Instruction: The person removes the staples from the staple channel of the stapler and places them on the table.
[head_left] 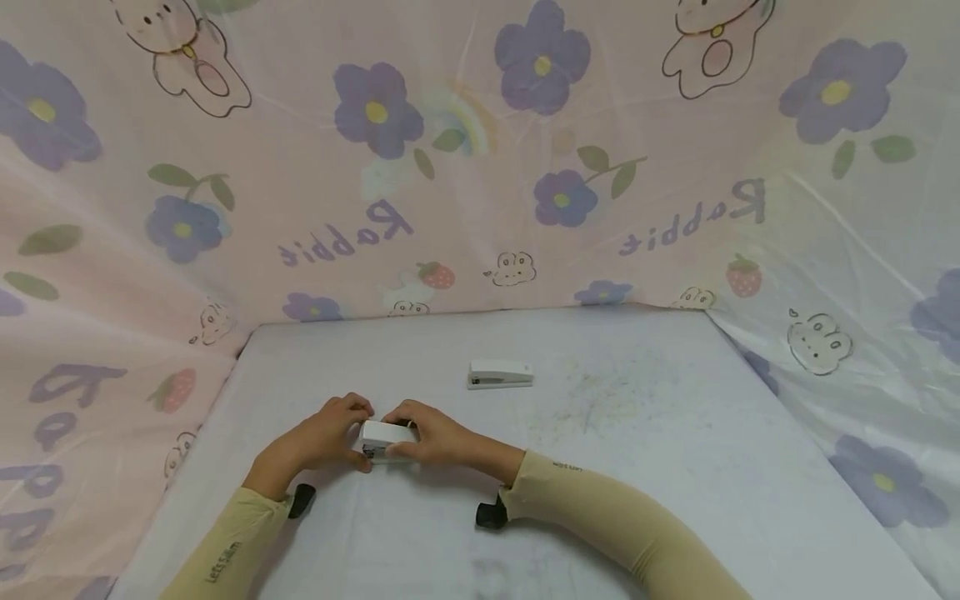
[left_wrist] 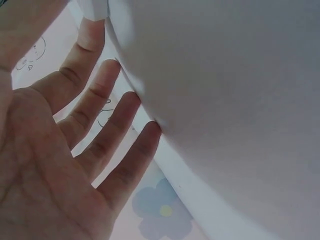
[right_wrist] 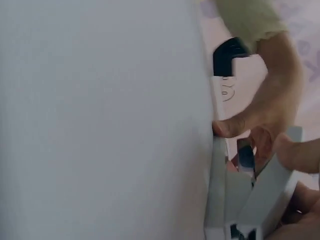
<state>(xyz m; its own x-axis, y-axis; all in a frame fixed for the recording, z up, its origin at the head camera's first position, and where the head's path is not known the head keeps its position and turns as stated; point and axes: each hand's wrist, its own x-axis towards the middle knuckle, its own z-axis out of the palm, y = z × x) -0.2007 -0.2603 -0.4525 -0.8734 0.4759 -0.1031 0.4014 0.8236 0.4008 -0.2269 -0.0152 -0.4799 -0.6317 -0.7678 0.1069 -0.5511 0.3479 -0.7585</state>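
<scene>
A white stapler (head_left: 386, 433) stands on the white table between the two hands. My right hand (head_left: 435, 435) grips it around its right part, thumb on the near side and fingers on the far side. In the right wrist view, the stapler's upper arm (right_wrist: 272, 192) slants away from its base, and the right thumb presses on that arm. Around the left end is my left hand (head_left: 326, 437), its thumb and index finger touching or close to the stapler. The left wrist view shows the left hand's fingers (left_wrist: 125, 167) spread and nearly straight, tips at the table surface.
A second white stapler (head_left: 501, 374) lies on the table (head_left: 637, 467) farther back, near the middle. Patterned cloth (head_left: 465, 208) with flowers and rabbits hangs behind the table and along both sides. Faint stains (head_left: 607, 392) mark the table cover at right.
</scene>
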